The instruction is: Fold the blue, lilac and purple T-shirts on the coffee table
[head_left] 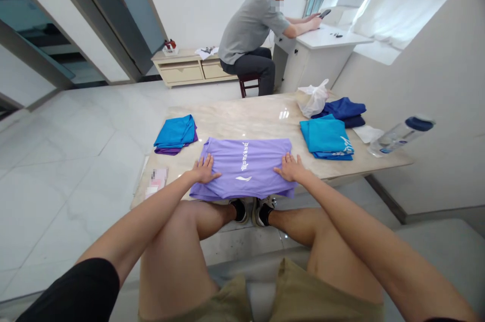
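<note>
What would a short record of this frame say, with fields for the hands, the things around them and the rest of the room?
Left hand: flat on the lilac T-shirt, near its left side
Right hand: flat on the same T-shirt, near its right side
Things: T-shirt lies at the near edge of the table, between a folded blue and purple pile and folded teal clothes
Rest: navy clothes, plastic bag, water bottle; seated person holding a phone at a white desk
</note>
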Available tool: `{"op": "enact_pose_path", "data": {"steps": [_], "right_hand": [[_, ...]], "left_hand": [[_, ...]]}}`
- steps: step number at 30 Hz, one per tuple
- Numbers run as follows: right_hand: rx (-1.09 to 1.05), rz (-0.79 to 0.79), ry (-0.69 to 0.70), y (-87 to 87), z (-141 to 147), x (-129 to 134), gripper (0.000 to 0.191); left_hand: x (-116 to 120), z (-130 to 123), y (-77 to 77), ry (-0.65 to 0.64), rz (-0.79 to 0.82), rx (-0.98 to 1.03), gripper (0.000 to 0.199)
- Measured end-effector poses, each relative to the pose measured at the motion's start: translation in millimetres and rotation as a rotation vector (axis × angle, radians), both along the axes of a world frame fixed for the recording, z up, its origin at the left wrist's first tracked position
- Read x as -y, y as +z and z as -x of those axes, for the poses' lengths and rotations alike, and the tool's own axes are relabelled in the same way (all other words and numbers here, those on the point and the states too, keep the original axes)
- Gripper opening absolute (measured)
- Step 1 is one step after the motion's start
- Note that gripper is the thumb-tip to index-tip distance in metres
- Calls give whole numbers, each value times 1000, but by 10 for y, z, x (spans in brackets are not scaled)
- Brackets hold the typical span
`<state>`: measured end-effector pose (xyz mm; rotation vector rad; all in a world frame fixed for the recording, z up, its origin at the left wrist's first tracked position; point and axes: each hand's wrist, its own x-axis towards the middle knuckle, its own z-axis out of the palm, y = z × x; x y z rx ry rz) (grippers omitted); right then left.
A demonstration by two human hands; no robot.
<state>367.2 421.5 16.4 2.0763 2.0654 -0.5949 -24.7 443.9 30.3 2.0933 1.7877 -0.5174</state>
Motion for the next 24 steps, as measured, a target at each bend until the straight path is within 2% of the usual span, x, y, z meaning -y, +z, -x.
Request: {"op": "enact_pose_path", "data": {"steps": [2, 4, 6, 8, 11, 14, 19, 22, 24], "right_hand": [[-74, -28, -42, 20, -135, -235, 75], [-136, -46, -83, 66, -282, -460, 55], [-165, -59, -126, 117, -437, -618, 43], [-208, -78, -187, 163, -587, -675, 38], [-296, -56, -305, 205, -763, -600, 29], [-383, -38, -427, 205, -834, -439, 24], [-501, -57, -578, 161, -767, -182, 13], [-564, -64, -634, 138, -708, -82, 7], [-592, -72, -664, 126, -694, -54, 13]], "left_hand": [[-196, -2, -43, -9, -39, 16, 100], [-351, -38, -1, -2, -176, 21, 94], [-419, -130, 123, -11, -364, 27, 86], [-384, -304, 299, -39, -468, 54, 70], [-179, -755, 543, -113, -343, 139, 43], [95, -1394, 640, -195, -189, 198, 34], [510, -2473, 574, -275, -76, 205, 36], [689, -2894, 505, -308, -12, 202, 48], [745, -3060, 450, -310, 23, 185, 53]]}}
